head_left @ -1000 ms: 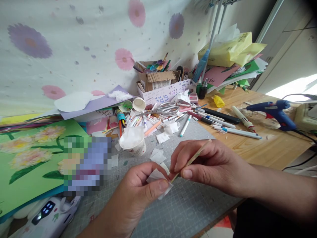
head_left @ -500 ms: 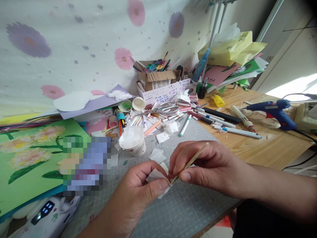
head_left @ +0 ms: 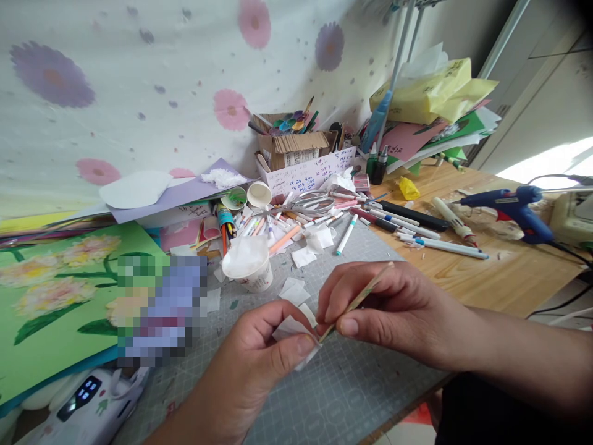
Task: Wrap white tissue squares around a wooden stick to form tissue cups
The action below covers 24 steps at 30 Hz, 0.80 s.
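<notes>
My left hand point(head_left: 252, 371) pinches a small square of white tissue paper point(head_left: 291, 327) between thumb and fingers, low over the grey cutting mat point(head_left: 343, 383). My right hand point(head_left: 389, 309) grips a thin wooden stick point(head_left: 359, 300), whose lower tip meets the paper at my left thumb. More white paper squares point(head_left: 295, 290) lie on the mat just beyond my hands. A white paper cup point(head_left: 249, 264) holding crumpled tissue stands behind them.
Pens and markers point(head_left: 407, 225), scissors point(head_left: 315, 203) and a cardboard box of tools point(head_left: 291, 145) crowd the back. A blue glue gun point(head_left: 514, 207) rests at the right. A green flower picture point(head_left: 55, 296) lies at left, stacked coloured papers point(head_left: 430, 105) at back right.
</notes>
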### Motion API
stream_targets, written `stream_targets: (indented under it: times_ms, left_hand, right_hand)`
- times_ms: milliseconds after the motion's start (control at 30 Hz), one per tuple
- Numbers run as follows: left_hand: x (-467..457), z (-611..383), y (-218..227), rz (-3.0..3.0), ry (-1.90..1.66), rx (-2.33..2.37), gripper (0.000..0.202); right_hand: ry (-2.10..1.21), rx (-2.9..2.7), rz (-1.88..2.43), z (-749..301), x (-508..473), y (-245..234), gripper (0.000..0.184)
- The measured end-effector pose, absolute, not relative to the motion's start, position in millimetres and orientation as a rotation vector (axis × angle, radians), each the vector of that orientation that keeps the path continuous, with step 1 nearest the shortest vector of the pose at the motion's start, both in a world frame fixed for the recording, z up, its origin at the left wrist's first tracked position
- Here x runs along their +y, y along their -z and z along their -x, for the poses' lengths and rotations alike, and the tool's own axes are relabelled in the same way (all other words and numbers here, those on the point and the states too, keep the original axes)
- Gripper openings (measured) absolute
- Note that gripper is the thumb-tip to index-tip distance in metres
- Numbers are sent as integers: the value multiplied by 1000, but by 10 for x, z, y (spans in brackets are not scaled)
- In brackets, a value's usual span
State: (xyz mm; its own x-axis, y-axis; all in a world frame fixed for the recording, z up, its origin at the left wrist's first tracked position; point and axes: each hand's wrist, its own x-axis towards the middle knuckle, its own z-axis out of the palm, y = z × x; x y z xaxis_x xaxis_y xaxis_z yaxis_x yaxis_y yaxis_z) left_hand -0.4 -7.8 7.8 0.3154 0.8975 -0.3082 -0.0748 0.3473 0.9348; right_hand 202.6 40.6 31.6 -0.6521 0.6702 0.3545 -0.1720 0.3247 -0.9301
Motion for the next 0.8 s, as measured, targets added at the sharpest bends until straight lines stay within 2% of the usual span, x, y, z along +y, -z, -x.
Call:
stream_targets:
  times_ms: [800]
  left_hand:
    - [-88, 6, -98, -983, -799, 1059, 19]
  right_hand:
    - [-1468, -1807, 458, -2019, 400, -313, 2]
